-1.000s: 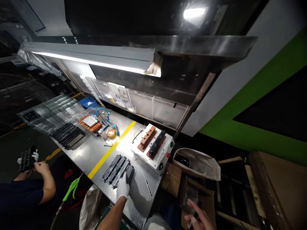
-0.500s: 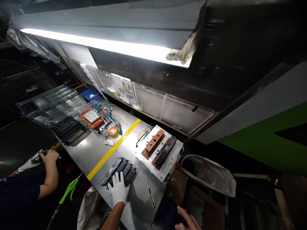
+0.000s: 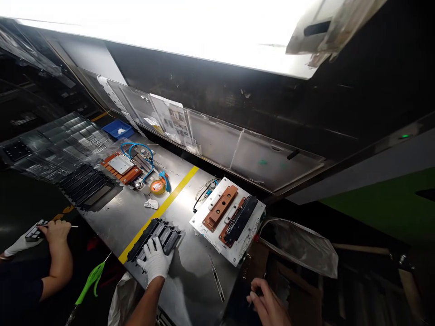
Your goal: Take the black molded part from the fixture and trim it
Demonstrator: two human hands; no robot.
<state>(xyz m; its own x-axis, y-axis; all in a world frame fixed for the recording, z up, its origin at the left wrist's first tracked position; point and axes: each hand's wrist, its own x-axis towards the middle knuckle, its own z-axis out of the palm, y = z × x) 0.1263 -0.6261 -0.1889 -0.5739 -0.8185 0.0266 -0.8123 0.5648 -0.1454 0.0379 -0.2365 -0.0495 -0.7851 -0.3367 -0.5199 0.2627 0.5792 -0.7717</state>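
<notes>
The left hand [image 3: 155, 261] wears a white glove on black ribbed parts [image 3: 153, 234]. The steel-grey bench [image 3: 193, 271] carries a yellow stripe [image 3: 159, 210], a white fixture [image 3: 228, 220] with copper-brown blocks [image 3: 220, 207], and a blue bin [image 3: 118, 129].

Bare steel table [image 3: 190, 271] lies open in front of and to the right of the black parts [image 3: 154, 233]; only a thin metal tool [image 3: 216, 284] lies across that stretch. Gloved left hand [image 3: 154, 262] rests flat on the black parts, covering their near end. White fixture plate [image 3: 229, 217] stands just right of the parts, a narrow gap between them. Yellow line [image 3: 159, 210] borders the parts on the left; beyond it, a tape roll [image 3: 158, 186], an orange jig [image 3: 120, 166] with blue cable, and a second row of black parts [image 3: 84, 188] crowd the surface. Clear panels [image 3: 238, 151] wall off the rear edge. Right hand [image 3: 268, 303] sits off the table's right edge, near a plastic bag [image 3: 302, 246]. A co-worker's hands [image 3: 50, 228] occupy the left end.
</notes>
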